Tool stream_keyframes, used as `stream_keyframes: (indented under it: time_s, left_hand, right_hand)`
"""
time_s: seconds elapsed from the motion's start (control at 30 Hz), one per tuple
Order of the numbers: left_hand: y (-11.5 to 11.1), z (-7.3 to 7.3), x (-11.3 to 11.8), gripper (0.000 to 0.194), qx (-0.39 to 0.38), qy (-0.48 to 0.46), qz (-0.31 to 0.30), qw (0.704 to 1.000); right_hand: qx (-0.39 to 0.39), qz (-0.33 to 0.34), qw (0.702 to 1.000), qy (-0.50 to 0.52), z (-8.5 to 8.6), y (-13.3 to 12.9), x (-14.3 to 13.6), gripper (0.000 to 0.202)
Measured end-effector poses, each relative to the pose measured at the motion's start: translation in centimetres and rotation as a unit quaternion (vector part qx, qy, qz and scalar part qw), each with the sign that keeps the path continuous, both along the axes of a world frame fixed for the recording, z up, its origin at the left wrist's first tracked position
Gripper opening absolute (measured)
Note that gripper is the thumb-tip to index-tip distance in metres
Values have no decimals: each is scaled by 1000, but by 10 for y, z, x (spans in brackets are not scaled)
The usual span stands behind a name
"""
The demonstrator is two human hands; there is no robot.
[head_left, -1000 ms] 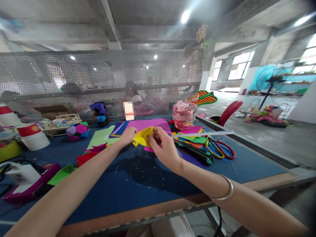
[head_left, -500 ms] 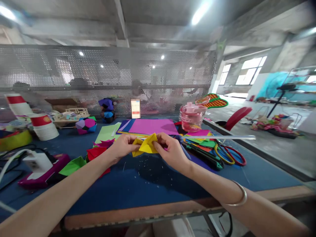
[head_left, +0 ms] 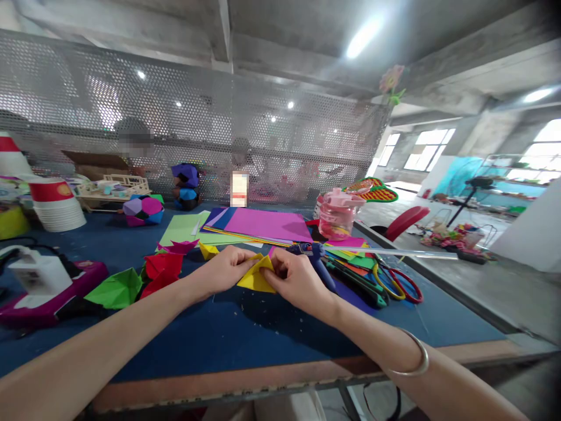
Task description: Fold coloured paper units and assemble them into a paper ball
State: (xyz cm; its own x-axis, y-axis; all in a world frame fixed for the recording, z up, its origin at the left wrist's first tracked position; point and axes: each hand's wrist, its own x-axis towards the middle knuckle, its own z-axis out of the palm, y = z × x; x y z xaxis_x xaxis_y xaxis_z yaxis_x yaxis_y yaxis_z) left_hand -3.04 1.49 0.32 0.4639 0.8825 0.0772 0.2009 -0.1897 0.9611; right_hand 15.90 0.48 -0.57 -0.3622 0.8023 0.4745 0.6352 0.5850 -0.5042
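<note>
A piece of folded yellow paper (head_left: 258,278) is pinched between both my hands above the blue table top (head_left: 272,333). My left hand (head_left: 225,270) grips its left side with thumb and fingers closed, and my right hand (head_left: 294,276) holds its right side the same way. Another yellow folded piece (head_left: 208,251) lies just beyond my left hand. Red folded paper (head_left: 163,270), green folded paper (head_left: 117,287) and magenta folded paper (head_left: 179,247) rest to the left. A blue glue gun (head_left: 319,263) with a long clear stick lies behind my right hand.
Purple sheets (head_left: 272,224) and light green sheets (head_left: 180,229) lie behind my hands. On the right are scissors (head_left: 407,285), a green-black cutter (head_left: 359,283) and a pink jug (head_left: 337,215). Paper cups (head_left: 56,204), a paper ball (head_left: 144,210) and a power strip (head_left: 65,292) stand left.
The view has turned slightly. My hands have shifted the yellow paper, which now shows a flatter shape with its left side more covered by my left hand.
</note>
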Motion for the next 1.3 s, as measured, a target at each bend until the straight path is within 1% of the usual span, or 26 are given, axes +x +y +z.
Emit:
stream_keyframes:
  time_s: [0.1,0.17,0.23,0.33,0.47,0.57,0.63,0.67,0.73,0.83,0.93,1.1,1.2,1.3]
  left_hand:
    - [-3,1,3,40,-54,-40,5,998]
    - [-5,1,5,42,-67,-60,10,996]
    - [-6,0,7,39,-44,-59,8,997]
    - [-5,-4,10,25,8,-51,10,999]
    - [2,-14,9,18,50,-32,48,997]
    - [6,-19,6,18,71,15,72,995]
    - [6,-20,5,18,77,41,81,993]
    - [6,-19,6,18,75,46,82,993]
    - [5,-18,7,17,59,32,84,994]
    - [3,-16,9,16,28,-9,87,996]
    - [2,-16,10,18,12,-35,83,996]
    - [4,-18,9,21,0,-68,59,996]
    - [6,-17,7,22,16,-72,57,996]
    - [6,-15,6,22,58,-44,66,995]
  right_hand:
    - [9,-31,999,-17,4,-1,1,20]
    - [17,-42,999,-29,5,-1,1,20]
    - [22,-46,998,-40,6,-2,1,19]
    - [20,-55,997,-52,5,-3,1,21]
    - [12,-56,996,-69,4,-4,-1,20]
    - [18,-45,999,-25,4,-2,0,14]
    - [34,-23,999,17,4,-1,1,15]
    - [44,-10,999,30,4,-1,1,12]
    - [60,8,997,37,4,0,2,7]
    - [69,-3,997,42,3,1,3,16]
    - [54,-13,997,58,2,1,4,20]
    - [34,-8,996,79,1,2,4,20]
    - [23,0,996,90,1,2,3,14]
    - [-12,19,995,99,-1,4,2,10]
